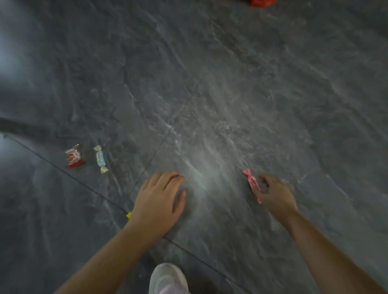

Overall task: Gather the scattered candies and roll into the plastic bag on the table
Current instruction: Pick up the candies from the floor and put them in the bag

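My right hand point(275, 195) pinches a pink wrapped candy point(252, 184) between thumb and fingers, just above the grey stone floor. My left hand point(159, 199) hovers palm down with its fingers curled. A yellow wrapper tip point(129, 215) pokes out at its left edge near the wrist; whether the hand holds it is hidden. To the left lie a red-and-white candy point(73, 156) and a light blue candy point(100, 159), side by side and apart from both hands. A red plastic item point(262, 2), possibly the bag, is cut off by the top edge.
The surface is dark grey marbled tile point(210, 94) with thin joint lines running diagonally. The toe of a white shoe point(168, 279) shows at the bottom centre between my forearms.
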`<state>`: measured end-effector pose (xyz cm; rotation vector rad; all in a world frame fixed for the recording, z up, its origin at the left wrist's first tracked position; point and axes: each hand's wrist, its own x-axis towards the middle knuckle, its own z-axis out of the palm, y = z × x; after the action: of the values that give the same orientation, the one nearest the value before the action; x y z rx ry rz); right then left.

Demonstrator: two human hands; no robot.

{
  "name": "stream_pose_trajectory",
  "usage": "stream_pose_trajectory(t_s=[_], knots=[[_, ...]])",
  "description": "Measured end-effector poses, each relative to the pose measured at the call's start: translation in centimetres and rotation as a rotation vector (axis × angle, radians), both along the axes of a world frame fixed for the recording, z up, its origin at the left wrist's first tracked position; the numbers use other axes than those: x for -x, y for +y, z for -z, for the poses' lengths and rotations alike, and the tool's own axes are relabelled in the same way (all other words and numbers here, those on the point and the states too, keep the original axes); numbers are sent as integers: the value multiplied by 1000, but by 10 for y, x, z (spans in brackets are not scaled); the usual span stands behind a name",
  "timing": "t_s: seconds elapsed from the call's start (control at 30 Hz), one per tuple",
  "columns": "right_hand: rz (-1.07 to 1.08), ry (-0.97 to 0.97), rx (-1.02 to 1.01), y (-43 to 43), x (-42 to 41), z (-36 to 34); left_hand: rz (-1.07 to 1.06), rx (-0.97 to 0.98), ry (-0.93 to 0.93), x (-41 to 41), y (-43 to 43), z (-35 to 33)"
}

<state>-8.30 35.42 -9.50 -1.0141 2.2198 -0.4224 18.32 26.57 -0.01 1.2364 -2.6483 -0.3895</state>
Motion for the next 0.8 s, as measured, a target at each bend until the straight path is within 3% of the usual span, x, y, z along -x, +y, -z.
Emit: stream_pose_trajectory(t_s=[0.17,0.47,0.8], knots=[[7,-9,-36,-6,5,48,-44,-35,18,-15,18,38],[-120,79,-44,-7,-26,63,-166,-73,77,-37,39,65],[-378,-22,107,-58,-71,29,-517,-145,94,-96,59,101]])
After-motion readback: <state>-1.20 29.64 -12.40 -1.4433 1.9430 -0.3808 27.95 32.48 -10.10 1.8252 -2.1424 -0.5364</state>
